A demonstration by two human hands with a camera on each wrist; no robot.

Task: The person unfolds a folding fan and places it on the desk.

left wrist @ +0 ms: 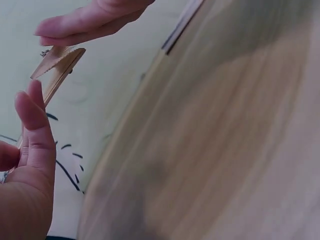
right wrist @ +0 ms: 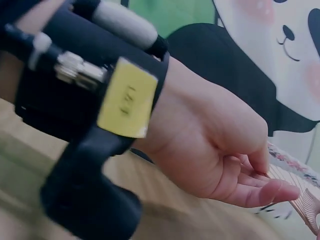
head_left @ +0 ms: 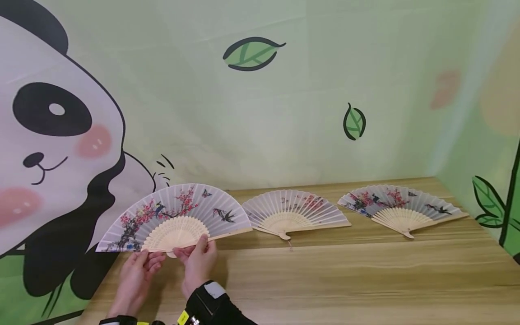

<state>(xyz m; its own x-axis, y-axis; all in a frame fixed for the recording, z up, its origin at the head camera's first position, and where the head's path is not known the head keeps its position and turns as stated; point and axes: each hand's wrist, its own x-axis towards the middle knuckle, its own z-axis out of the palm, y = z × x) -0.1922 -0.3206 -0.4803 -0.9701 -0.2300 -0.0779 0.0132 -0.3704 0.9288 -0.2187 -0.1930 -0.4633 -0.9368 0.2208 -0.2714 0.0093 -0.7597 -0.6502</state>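
Spread wide, a folding fan [head_left: 178, 212] with pink blossoms, birds and pale wooden ribs is held up at the table's left end. My left hand [head_left: 136, 275] pinches its lower left edge between thumb and fingers. On the other side of the pivot, my right hand [head_left: 199, 262] grips the ribs and lower right guard. The left wrist view shows the wooden ribs [left wrist: 62, 70] edge-on between the left fingers and the other hand. In the right wrist view the right thumb and fingers [right wrist: 260, 190] close on the ribs.
Two more open fans lie on the wooden table [head_left: 345, 280]: a middle fan [head_left: 292, 212], its left edge behind the held one, and a right fan [head_left: 400, 210]. Behind stands a pale green backdrop [head_left: 284, 135] with a printed panda [head_left: 61, 149]. Black straps [head_left: 215, 307] circle the wrists.
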